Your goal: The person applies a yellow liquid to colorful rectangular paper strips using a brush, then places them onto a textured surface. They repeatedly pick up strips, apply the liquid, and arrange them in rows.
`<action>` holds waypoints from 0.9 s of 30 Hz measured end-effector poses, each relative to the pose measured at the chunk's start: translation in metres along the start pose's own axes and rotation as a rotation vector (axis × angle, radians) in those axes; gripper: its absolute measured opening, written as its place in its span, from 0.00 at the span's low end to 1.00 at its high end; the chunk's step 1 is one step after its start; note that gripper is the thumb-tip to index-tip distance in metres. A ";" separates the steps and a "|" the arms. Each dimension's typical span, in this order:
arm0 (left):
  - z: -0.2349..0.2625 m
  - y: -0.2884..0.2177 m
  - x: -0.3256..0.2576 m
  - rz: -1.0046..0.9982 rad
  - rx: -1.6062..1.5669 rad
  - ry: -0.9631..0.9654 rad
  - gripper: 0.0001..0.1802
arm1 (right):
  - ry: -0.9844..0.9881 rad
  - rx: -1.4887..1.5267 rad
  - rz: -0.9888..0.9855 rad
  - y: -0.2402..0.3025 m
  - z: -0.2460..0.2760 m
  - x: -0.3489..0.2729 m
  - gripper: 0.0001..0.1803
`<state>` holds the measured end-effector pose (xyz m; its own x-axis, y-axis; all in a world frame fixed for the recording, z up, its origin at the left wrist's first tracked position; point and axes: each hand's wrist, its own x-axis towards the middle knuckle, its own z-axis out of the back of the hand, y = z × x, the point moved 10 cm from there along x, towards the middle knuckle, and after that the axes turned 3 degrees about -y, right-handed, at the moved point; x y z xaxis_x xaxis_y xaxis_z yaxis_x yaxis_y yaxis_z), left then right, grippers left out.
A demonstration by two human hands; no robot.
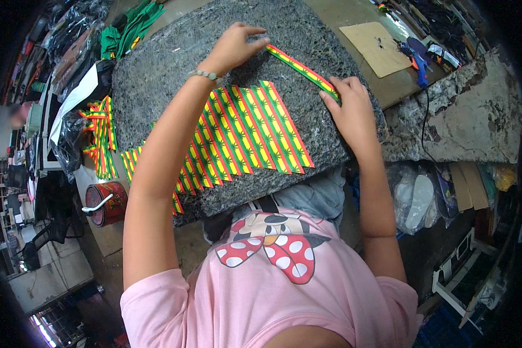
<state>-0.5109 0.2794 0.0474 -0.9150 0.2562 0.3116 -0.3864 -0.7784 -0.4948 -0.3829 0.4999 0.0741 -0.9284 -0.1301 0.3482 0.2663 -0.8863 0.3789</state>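
A single striped strip, banded green, yellow and red, is held flat on a dark speckled stone slab by both hands. Its far-left end is pinned under the bent fingertips of the left hand, while its near-right end is pressed down by the fingers of the right hand, which lie closed together and flattened on it. Neither hand is wrapped around the strip; it is pressed down at both ends, apparently so that it lies stretched and straight across the slab. A beaded bracelet is worn on the left wrist.

Just nearer than the strip, a row of similar strips is laid side by side and overlapping, fanned across the slab, seemingly so each is kept flat and in order. At the left edge of the slab, a loose pile of more strips is kept within reach. Near it, a red tin with a pale handle stands on the bench. To the far right, a piece of cardboard and a blue glue gun lie well apart from the hands.
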 end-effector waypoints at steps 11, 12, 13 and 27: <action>-0.011 -0.033 -0.006 -0.377 0.155 0.259 0.21 | 0.122 0.070 0.313 -0.003 -0.009 0.012 0.08; -0.004 -0.045 -0.007 -0.430 0.198 0.195 0.21 | 0.131 0.070 0.329 -0.003 -0.009 0.015 0.07; -0.001 -0.060 -0.010 -0.495 0.240 0.139 0.21 | 0.144 0.061 0.332 -0.003 -0.009 0.019 0.07; 0.076 -0.173 0.004 -0.088 -0.660 0.021 0.09 | 0.064 1.306 -0.063 0.030 0.022 0.025 0.21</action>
<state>-0.4391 0.3712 0.1964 -0.8765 0.3188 0.3609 -0.4433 -0.2415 -0.8633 -0.3921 0.4798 0.1129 -0.9494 -0.1572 0.2718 0.2419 0.1855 0.9524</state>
